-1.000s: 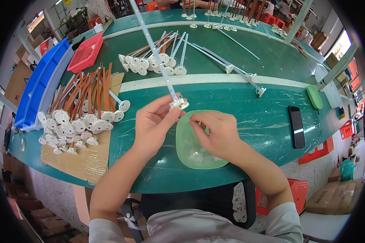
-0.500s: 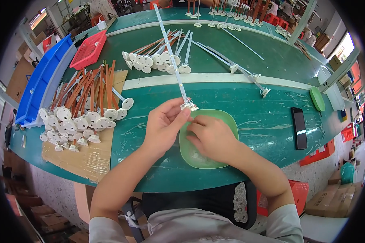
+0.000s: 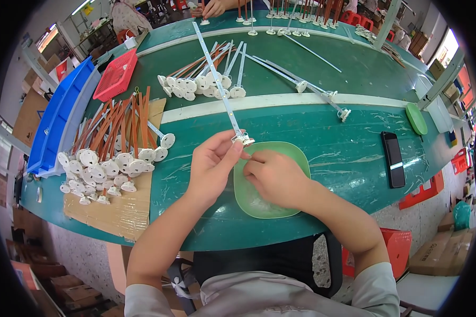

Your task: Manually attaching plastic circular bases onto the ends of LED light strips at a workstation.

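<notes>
My left hand (image 3: 210,165) pinches a long, thin metal strip (image 3: 218,83) at its lower end, where a white plastic disc-shaped base is fixed. The strip slants up and to the left, away from me. My right hand (image 3: 278,178) is over a shallow light-green tray (image 3: 269,211), its fingers curled together close to the white base. Whatever those fingertips hold, if anything, is hidden. The tray's contents are mostly covered by this hand.
To the left, brown and metal strips with white discs (image 3: 96,171) lie piled on cardboard (image 3: 111,214). Another bunch (image 3: 188,84) lies farther off. Around stand a blue bin (image 3: 58,121), a red basket (image 3: 116,74) and a phone (image 3: 392,158). Another person's hand (image 3: 213,8) works across the table.
The view has shifted slightly. The strip's far end has tipped a little to the left. My right fingers stay curled over the tray. Across the table, another person's hands have come into view.
</notes>
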The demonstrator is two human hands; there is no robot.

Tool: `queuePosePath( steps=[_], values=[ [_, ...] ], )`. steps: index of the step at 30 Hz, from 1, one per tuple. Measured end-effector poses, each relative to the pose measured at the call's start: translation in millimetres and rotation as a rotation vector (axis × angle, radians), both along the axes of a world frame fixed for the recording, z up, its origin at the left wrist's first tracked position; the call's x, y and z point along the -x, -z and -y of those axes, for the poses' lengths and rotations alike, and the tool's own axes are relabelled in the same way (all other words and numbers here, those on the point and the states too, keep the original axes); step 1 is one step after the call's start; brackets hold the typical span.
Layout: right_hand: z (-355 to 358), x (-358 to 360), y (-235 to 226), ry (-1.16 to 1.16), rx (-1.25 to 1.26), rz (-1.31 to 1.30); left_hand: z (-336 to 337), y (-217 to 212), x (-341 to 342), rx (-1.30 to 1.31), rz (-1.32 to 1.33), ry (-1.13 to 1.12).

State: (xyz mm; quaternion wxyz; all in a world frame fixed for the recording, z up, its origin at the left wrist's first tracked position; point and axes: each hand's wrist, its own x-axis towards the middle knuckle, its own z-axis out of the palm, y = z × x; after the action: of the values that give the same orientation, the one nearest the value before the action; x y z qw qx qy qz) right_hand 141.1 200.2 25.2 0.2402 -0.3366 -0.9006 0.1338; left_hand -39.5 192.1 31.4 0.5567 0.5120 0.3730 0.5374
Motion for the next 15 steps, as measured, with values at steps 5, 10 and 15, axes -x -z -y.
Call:
queuePosePath(
  steps=[5,10,15],
  values=[
    [1.5,-1.0,-4.2,-0.017,0.051,0.001,0.9,-0.6,2.1,0.000,0.004,-0.001],
    [2.8,-8.8,-10.6,0.001,0.025,0.000,4.0,-3.8,1.2,0.004,0.005,-0.016],
    [1.9,-8.1,-8.2,-0.023,0.083,0.085,6.0,-4.9,-0.2,-0.020,0.045,0.000]
  ],
)
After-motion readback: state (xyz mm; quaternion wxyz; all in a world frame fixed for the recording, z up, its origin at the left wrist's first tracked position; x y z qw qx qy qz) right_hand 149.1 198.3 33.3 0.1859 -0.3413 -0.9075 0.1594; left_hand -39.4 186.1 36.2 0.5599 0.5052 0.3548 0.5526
